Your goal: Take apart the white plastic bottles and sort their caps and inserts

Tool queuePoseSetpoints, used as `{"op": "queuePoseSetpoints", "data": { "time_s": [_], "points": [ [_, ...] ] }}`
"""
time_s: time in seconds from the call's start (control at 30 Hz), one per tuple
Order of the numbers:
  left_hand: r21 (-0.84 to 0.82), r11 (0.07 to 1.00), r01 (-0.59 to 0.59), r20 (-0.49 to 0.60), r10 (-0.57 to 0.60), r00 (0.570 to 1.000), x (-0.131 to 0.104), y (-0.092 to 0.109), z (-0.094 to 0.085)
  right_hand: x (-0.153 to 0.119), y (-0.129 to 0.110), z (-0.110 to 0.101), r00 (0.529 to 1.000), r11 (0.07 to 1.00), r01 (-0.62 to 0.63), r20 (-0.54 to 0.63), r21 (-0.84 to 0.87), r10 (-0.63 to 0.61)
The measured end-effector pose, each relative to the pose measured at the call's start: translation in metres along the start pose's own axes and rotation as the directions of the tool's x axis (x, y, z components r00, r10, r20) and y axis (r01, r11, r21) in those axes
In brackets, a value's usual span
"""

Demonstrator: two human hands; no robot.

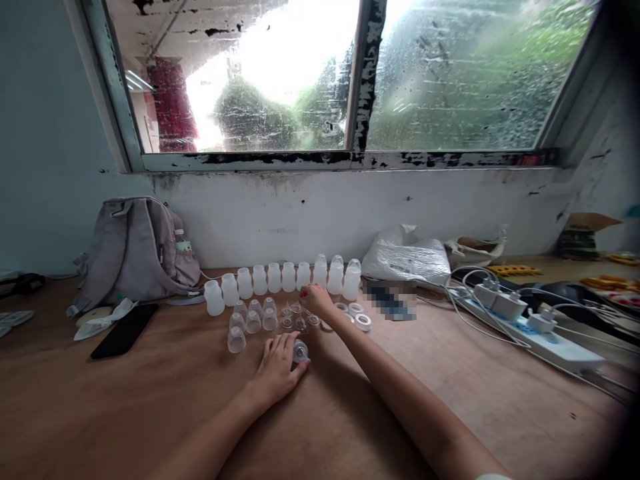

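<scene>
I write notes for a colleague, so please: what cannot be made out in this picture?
Head view: whether the right hand holds anything; its own back hides this.
Head view: part of the clear round piece; the left hand covers it.
Head view: the dark item beside the silvery package; pixelation blurs it.
Head view: the left forearm, cut off by the bottom edge.

Scuffed wall (330, 217) below grimy window (367, 80), probably greenery (263, 117) outside.

Right hand (315, 297): grip unclear; dark object (393, 301) pixelated; forearms (225, 427) cut off at bottom.
</scene>
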State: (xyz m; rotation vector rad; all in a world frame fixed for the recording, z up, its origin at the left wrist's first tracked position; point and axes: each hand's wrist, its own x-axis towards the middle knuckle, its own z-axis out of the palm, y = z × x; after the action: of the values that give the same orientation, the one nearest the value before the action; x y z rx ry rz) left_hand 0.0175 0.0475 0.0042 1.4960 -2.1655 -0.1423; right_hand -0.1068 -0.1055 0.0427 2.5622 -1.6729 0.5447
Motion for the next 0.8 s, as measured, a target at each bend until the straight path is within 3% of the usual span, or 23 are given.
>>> {"op": "queuePoseSetpoints", "data": {
  "time_s": [0.8],
  "points": [
    [0.011, 1.000, 0.000, 0.018, 0.000, 1.000, -0.0002, -0.0001, 0.0006, -0.0019, 0.0016, 0.0066, 0.993, 0.999, 0.015, 0.121, -0.050, -0.009]
  ]
}}
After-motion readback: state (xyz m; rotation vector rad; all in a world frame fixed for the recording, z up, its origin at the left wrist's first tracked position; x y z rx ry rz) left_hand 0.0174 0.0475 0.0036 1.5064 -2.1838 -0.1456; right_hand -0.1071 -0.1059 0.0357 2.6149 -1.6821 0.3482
